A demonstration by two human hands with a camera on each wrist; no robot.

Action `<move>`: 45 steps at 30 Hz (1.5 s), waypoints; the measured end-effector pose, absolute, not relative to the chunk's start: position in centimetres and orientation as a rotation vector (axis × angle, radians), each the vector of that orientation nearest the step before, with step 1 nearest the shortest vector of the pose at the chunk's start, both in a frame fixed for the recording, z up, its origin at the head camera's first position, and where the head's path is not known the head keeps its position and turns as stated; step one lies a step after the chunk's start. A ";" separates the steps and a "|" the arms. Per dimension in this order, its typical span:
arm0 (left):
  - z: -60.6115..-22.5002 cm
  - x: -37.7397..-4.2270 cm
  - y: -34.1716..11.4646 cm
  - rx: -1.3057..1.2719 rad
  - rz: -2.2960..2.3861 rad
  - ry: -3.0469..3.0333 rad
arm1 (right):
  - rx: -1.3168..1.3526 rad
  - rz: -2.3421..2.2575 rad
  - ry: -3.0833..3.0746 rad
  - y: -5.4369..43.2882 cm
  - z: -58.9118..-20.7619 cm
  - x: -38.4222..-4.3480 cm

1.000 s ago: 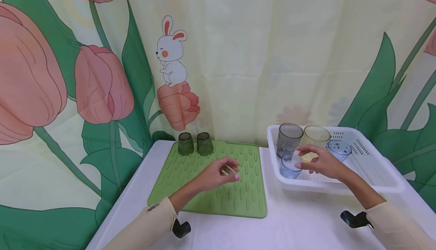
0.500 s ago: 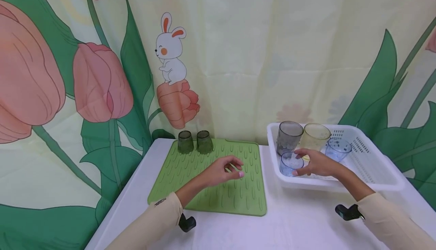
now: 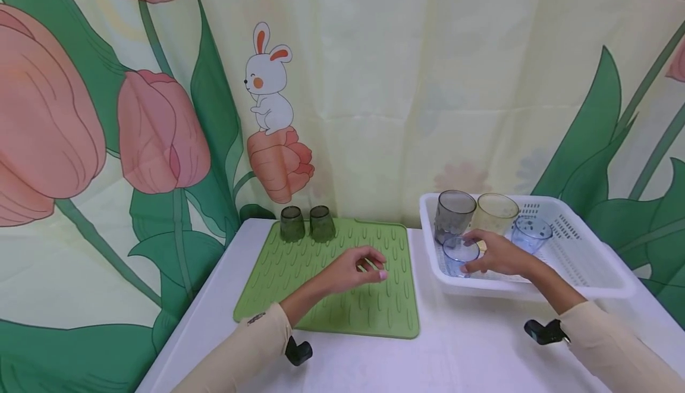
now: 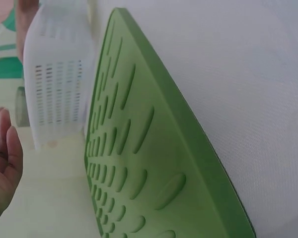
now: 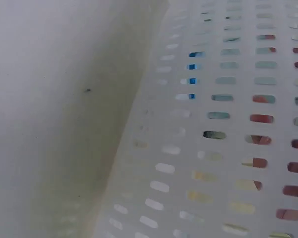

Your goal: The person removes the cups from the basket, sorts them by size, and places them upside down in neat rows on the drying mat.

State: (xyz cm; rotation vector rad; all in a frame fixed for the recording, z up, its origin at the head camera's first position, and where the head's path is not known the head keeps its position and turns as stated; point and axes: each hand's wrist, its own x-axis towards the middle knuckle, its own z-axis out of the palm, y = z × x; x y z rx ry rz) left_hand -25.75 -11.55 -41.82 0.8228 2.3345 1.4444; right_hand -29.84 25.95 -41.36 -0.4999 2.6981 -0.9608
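Observation:
Inside the white plastic basket [image 3: 599, 280], my right hand [image 3: 500, 254] holds a short clear-blue glass [image 3: 452, 258] at the front left corner, thumb and fingers at its rim. Right behind it stand a tall grey glass [image 3: 453, 214] and a yellow glass [image 3: 495, 211]; a second blue glass [image 3: 531, 235] is to the right. My left hand [image 3: 348, 271] hovers over the green drying mat [image 3: 369, 318], fingers loosely bent around nothing. Two dark green glasses, one on the left [image 3: 292, 225] and one beside it [image 3: 322, 225], stand upside down at the mat's back left.
A white cloth covers the table [image 3: 428, 357]. Behind it hangs a curtain [image 3: 369, 84] printed with tulips and a rabbit. The basket's perforated side wall [image 5: 228, 124] fills much of the right wrist view, hiding the right hand there.
My right hand has closed in on the front blue glass, its fingers now at the rim, and the glass has shifted slightly right. My left hand has drifted a little to the right.

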 end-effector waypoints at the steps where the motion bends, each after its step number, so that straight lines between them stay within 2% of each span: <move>1: -41.8 -25.7 -11.5 0.823 1.449 2.333 | -0.496 -0.989 2.701 26.1 -41.2 -29.8; 15: -41.3 -25.2 -11.1 0.855 1.530 2.331 | -0.494 -1.267 2.726 26.8 -37.3 -26.1; 25: -40.5 -24.4 -10.4 0.937 1.574 2.348 | -0.520 -1.481 2.632 24.6 -35.6 -22.1; 36: -39.1 -21.9 -8.6 1.003 1.558 2.365 | -0.608 -1.610 2.439 20.6 -35.7 -19.0; 45: -38.9 -21.0 -8.0 1.085 1.515 2.348 | -0.692 -1.649 2.258 18.5 -37.1 -18.2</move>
